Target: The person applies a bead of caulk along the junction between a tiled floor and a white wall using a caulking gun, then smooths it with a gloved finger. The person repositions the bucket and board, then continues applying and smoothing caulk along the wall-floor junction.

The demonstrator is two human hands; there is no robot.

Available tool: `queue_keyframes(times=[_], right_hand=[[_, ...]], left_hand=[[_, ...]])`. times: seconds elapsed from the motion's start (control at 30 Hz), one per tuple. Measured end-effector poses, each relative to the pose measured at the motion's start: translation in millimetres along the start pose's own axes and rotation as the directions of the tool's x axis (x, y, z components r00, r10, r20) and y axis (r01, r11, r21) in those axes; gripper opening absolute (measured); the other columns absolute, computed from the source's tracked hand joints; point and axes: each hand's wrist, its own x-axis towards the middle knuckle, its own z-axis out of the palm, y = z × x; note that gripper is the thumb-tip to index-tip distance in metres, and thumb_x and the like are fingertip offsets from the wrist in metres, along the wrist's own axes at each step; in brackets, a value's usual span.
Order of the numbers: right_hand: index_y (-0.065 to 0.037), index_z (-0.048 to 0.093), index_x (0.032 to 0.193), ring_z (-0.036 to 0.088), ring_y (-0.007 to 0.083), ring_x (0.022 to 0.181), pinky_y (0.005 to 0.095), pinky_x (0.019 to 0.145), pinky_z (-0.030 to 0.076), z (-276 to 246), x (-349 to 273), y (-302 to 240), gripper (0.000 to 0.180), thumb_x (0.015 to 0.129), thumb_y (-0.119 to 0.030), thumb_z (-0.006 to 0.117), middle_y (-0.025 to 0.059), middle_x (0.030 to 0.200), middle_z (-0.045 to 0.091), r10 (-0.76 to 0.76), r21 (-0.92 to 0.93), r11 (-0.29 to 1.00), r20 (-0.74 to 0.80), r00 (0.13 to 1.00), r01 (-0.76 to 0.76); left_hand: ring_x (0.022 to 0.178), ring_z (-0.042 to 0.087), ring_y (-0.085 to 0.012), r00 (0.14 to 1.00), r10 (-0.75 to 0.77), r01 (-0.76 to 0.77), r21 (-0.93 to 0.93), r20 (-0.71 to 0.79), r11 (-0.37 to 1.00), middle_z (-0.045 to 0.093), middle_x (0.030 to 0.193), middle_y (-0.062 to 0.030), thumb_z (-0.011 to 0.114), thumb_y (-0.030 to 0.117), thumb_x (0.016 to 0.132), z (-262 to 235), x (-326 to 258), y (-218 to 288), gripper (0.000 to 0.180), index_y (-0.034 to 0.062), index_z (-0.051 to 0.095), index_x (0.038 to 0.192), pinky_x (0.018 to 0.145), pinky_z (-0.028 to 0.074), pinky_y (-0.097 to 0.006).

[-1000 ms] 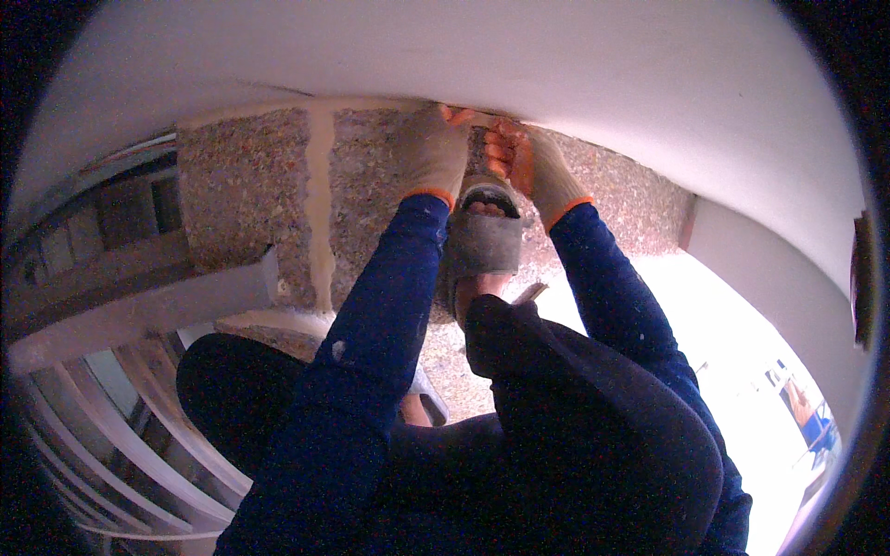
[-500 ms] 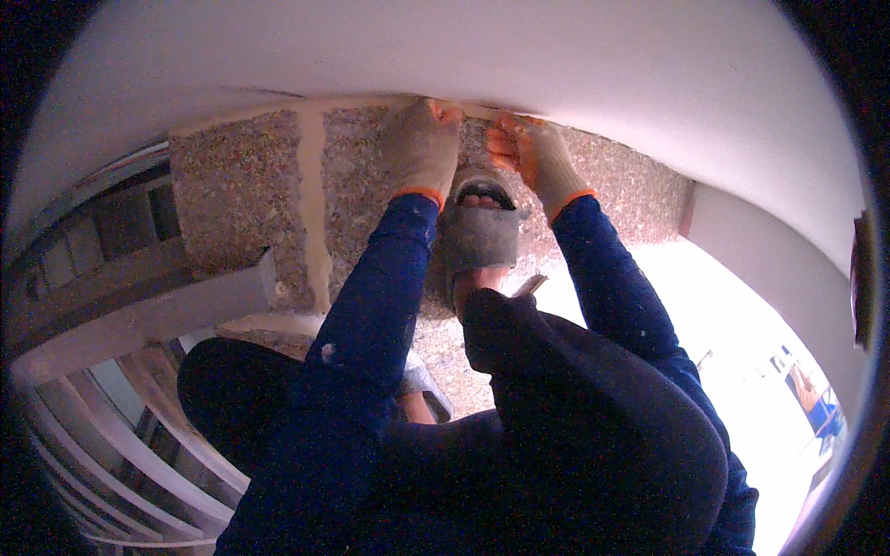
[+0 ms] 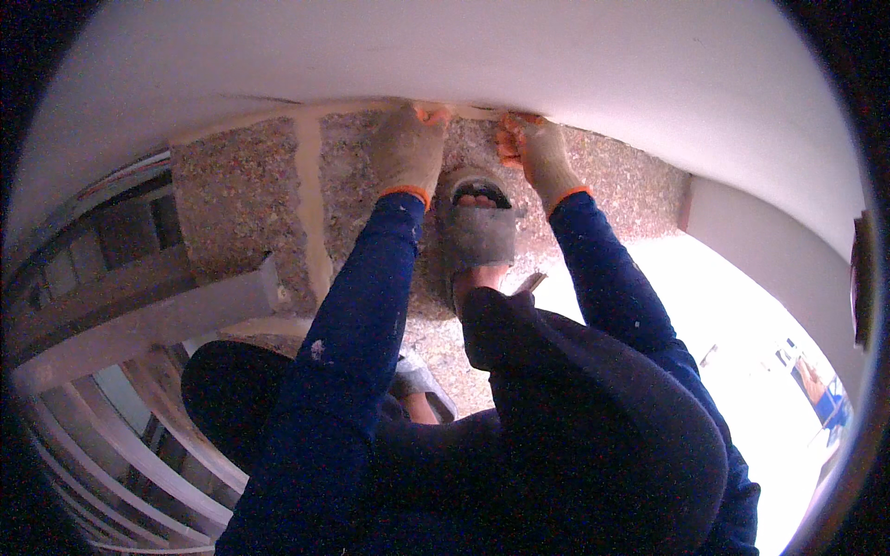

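Note:
I wear knit gloves, beige on the back with orange palms and cuffs. My left hand [image 3: 405, 148] is closed at the foot of the white wall [image 3: 445, 46], its fingertips against the tan strip [image 3: 473, 112] that runs along the wall's base. To its right, my right hand [image 3: 540, 150] is curled shut near the same strip, with its orange fingers turned inward. Anything pinched in either hand is too small or hidden to make out. A grey slide sandal [image 3: 477, 236] on my foot stands on the speckled stone floor [image 3: 236, 185] between my forearms.
A second tan band [image 3: 311, 204] crosses the stone to the left. Beyond it lie a grey ledge [image 3: 167, 315] and curved-looking pale bars [image 3: 148, 435]. On the right, a pale wall edge [image 3: 769, 241] borders a brightly lit area. My dark-clothed knee [image 3: 640, 398] sits below the right forearm.
My left hand has shifted slightly left along the wall's base. My right hand has moved only a little, so the gap between the two hands is wider.

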Motion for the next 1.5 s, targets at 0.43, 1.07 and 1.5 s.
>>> queue_keyframes(times=[0.43,1.07,1.5], right_hand=[[-0.008,0.075,0.098,0.07,0.042,0.094,0.0506,0.083,0.056,26,3,1,0.046,0.092,-0.053,0.063,0.0203,0.098,0.073,-0.377,-0.971,0.204,0.036,0.926,0.121],[-0.011,0.075,0.107,0.071,0.0391,0.096,0.0511,0.079,0.058,62,-22,-29,0.043,0.097,-0.048,0.055,0.0188,0.104,0.073,-0.249,-0.95,0.061,0.282,0.926,0.306],[-0.019,0.067,0.131,0.069,0.0396,0.108,0.0525,0.088,0.055,108,9,-17,0.059,0.1,-0.063,0.042,0.017,0.12,0.071,-0.316,-0.964,0.005,0.251,0.915,0.266]], left_hand=[[0.093,0.07,-0.0409,0.991,0.042,-0.065,0.189,0.123,0.98,0.073,0.102,-0.0184,0.06,0.053,0.094,-50,13,5,0.044,0.013,0.075,0.106,0.078,0.055,-0.051],[0.091,0.069,-0.036,0.817,-0.027,-0.351,0.535,0.575,0.768,0.073,0.093,-0.0163,0.061,0.039,0.096,-185,-7,-25,0.033,0.0073,0.071,0.099,0.08,0.054,-0.049],[0.101,0.067,-0.0309,0.827,0.431,-0.422,0.905,0.36,0.055,0.068,0.109,-0.0074,0.06,0.027,0.095,-474,-88,-164,0.021,0.0134,0.066,0.111,0.079,0.057,-0.044]])
